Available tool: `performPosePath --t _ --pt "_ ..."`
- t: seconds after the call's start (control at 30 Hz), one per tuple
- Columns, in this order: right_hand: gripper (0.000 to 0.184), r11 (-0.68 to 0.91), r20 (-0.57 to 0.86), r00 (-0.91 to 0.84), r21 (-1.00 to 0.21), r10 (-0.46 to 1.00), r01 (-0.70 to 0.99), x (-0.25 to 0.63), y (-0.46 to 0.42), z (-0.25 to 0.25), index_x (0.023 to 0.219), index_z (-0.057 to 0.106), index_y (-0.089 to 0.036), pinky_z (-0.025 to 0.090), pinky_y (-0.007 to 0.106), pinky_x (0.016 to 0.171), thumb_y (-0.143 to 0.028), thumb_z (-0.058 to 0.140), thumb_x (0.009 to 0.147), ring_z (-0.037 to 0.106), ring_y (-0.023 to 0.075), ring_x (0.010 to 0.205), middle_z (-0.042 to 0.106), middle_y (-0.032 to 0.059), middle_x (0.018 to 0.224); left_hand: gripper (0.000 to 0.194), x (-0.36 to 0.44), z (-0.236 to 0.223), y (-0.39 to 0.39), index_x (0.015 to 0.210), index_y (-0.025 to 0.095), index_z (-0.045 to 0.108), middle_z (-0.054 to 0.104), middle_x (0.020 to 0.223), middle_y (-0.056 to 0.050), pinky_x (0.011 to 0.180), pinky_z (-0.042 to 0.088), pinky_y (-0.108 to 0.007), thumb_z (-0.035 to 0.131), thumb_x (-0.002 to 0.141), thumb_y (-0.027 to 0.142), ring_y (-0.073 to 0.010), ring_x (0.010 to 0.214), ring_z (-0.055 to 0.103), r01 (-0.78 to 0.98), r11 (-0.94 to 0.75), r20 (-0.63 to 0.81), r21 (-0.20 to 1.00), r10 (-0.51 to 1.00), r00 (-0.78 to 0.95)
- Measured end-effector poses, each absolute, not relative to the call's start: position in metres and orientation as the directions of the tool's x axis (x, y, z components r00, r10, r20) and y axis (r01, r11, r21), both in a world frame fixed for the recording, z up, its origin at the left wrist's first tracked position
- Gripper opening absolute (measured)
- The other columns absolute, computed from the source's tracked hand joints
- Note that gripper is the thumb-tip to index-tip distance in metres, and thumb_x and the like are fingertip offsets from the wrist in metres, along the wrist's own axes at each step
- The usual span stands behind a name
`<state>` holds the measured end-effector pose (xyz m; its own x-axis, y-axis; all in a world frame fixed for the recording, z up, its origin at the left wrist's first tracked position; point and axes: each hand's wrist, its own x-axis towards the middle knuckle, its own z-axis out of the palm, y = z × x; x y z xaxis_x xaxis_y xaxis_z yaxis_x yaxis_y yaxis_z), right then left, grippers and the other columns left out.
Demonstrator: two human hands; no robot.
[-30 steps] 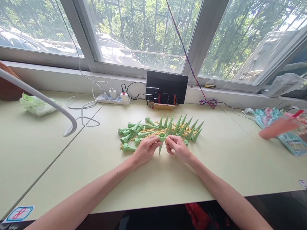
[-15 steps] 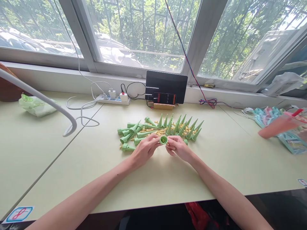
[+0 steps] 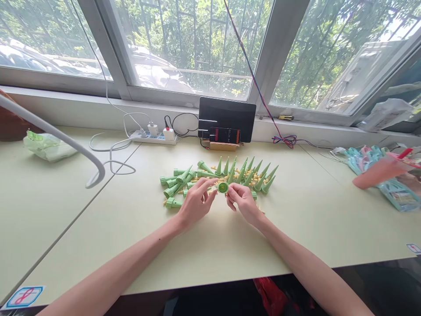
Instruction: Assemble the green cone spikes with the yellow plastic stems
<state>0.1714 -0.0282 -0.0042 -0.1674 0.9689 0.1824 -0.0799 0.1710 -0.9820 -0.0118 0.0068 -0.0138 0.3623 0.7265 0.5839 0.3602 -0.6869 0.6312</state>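
Observation:
A green plant watering spike point(image 3: 223, 188) is pinched at its rim in my right hand point(image 3: 241, 199), its round open end facing me. Its pointed end is hidden behind that opening. Just left of it, my left hand point(image 3: 197, 202) has thumb and fingers parted, with nothing between them. Beyond my hands, several green spikes point(image 3: 177, 181) lie in a heap on the left. More green spikes point(image 3: 265, 183) stand point-up on the right. Small yellow pegs point(image 3: 257, 179) are scattered among them.
A phone point(image 3: 225, 135) showing a timer leans against a black tablet point(image 3: 226, 116) at the back. A white power strip point(image 3: 154, 137) with cables sits left of it. The white curved bar point(image 3: 95, 164) crosses the left side. A pink cup point(image 3: 378, 171) appears at right near a person's hand.
The spike's open end has tipped toward me, so its point no longer shows. My left fingers have come off it and spread apart, while my right hand keeps hold.

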Motion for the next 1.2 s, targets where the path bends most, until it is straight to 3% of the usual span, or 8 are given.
performPosePath --t 0.07,0.17,0.3,0.4,0.5,0.7,0.87,1.2 --pt "0.038 0.185 0.192 -0.153 -0.981 0.969 -0.057 0.172 -0.028 -0.005 0.072 0.051 -0.019 0.029 0.024 0.043 -0.051 0.057 0.092 0.04 0.0071 0.038 0.038 -0.0076 0.053 0.021 -0.011 -0.011 0.006 0.103 0.017 0.064 0.065 0.093 -0.005 0.051 0.046 -0.02 0.053 0.095 0.032 -0.0063 0.052 0.052 0.355 -0.628 0.558 0.692 0.778 0.288" --pt "0.038 0.202 0.204 -0.148 -0.979 0.968 -0.023 0.172 -0.027 -0.008 0.072 0.05 -0.019 0.03 0.024 0.043 -0.051 0.056 0.092 0.039 0.0073 0.038 0.038 -0.0078 0.052 0.038 -0.01 -0.006 0.004 0.072 0.015 0.061 0.057 0.06 0.0 0.046 0.041 -0.021 0.049 0.096 0.042 -0.0078 0.044 0.049 0.309 -0.48 0.43 0.821 0.876 0.219" --pt "0.034 0.23 0.222 -0.137 -0.972 0.965 0.048 0.172 -0.028 -0.012 0.075 0.05 -0.02 0.031 0.024 0.043 -0.047 0.052 0.096 0.038 0.0085 0.04 0.04 -0.0072 0.051 0.056 -0.009 0.001 0.0 0.058 0.014 0.059 0.053 0.049 0.0 0.04 0.034 -0.022 0.045 0.095 0.053 -0.0076 0.037 0.046 0.139 -0.255 0.217 0.957 0.946 0.243" --pt "0.03 0.299 0.28 -0.125 -0.938 0.952 0.176 0.171 -0.031 -0.013 0.079 0.053 -0.02 0.033 0.025 0.047 -0.042 0.049 0.098 0.04 0.0101 0.046 0.043 -0.0051 0.054 0.059 -0.008 0.004 -0.002 0.057 0.014 0.058 0.055 0.048 -0.001 0.038 0.032 -0.022 0.044 0.094 0.058 -0.008 0.035 0.045 0.059 -0.152 0.128 0.987 0.946 0.297" --pt "0.027 0.418 0.403 -0.114 -0.847 0.908 0.329 0.169 -0.031 -0.014 0.08 0.057 -0.019 0.035 0.026 0.053 -0.036 0.049 0.098 0.043 0.0119 0.055 0.05 -0.0013 0.063 0.057 -0.008 0.006 -0.003 0.056 0.016 0.051 0.049 0.042 0.001 0.044 0.037 -0.022 0.046 0.093 0.058 -0.0086 0.038 0.046 0.066 -0.16 0.127 0.985 0.926 0.356" --pt "0.024 0.508 0.512 -0.12 -0.741 0.851 0.44 0.169 -0.029 -0.016 0.08 0.056 -0.019 0.037 0.026 0.058 -0.03 0.047 0.099 0.045 0.0136 0.061 0.054 0.0013 0.071 0.04 -0.009 0.006 -0.003 0.076 0.016 0.059 0.05 0.046 0.005 0.045 0.036 -0.02 0.053 0.092 0.052 -0.0078 0.039 0.045 0.128 -0.19 0.114 0.973 0.887 0.447" --pt "0.027 0.476 0.48 -0.111 -0.761 0.87 0.44 0.17 -0.03 -0.017 0.075 0.052 -0.019 0.035 0.026 0.056 -0.032 0.047 0.098 0.042 0.0129 0.058 0.05 -0.0004 0.066 0.036 -0.011 0.005 -0.003 0.079 0.016 0.06 0.05 0.051 0.005 0.044 0.038 -0.019 0.053 0.092 0.049 -0.0077 0.042 0.047 0.156 -0.233 0.131 0.96 0.864 0.486" --pt "0.032 0.251 0.225 -0.124 -0.929 0.966 0.271 0.172 -0.032 -0.015 0.074 0.048 -0.021 0.033 0.025 0.049 -0.041 0.046 0.098 0.039 0.011 0.044 0.044 -0.0062 0.047 0.027 -0.009 -0.008 0.001 0.092 0.016 0.063 0.059 0.082 -0.001 0.048 0.05 -0.02 0.062 0.087 0.043 -0.0079 0.056 0.053 0.151 -0.396 0.288 0.906 0.837 0.466"
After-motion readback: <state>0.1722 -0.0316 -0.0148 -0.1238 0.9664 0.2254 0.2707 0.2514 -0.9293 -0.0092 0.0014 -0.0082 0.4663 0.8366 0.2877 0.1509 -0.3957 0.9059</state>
